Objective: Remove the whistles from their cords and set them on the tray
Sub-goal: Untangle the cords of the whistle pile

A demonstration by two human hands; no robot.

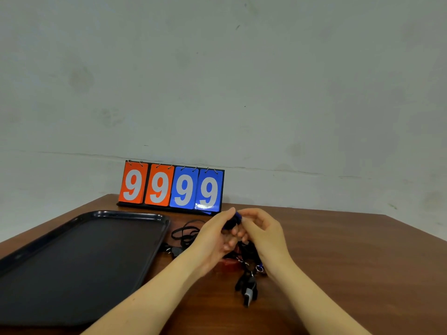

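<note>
**Blue whistle pinched between both hands, above the table**

Pinched from two sides: a blue whistle (232,220), caught between the fingertips of the left hand (212,240) and those of the right hand (262,232). Left thumb stretched up along the whistle's near side, fingers curled behind it. Right fingers bent in around the other end, thumb tucked against it. Held up off the table, just in front of the scoreboard's lower right corner.

Below the hands, down on the wood: a jumble of black cords (249,252) with small metal rings, running toward the right wrist. Tucked under the left palm, something red (229,263), too hidden to name for sure. Lower still, nearer the camera: a black whistle (249,290) with a pale mouth, lying at the tail of that cord bundle. Beside the right wrist, a speck of blue (260,267) on a ring, too small to make out.

Left of the hands: a second loop of black cord (186,232), coiled loose between hands and tray, with a dark piece (175,251) at its near end right by the tray's edge.

Further left: the black tray (167,222), long and shallow, nothing seen resting in it.

At the back, against the wall: a flip scoreboard (171,187), two orange nines and two blue nines. Underneath everything, a brown wooden table (350,250).
</note>
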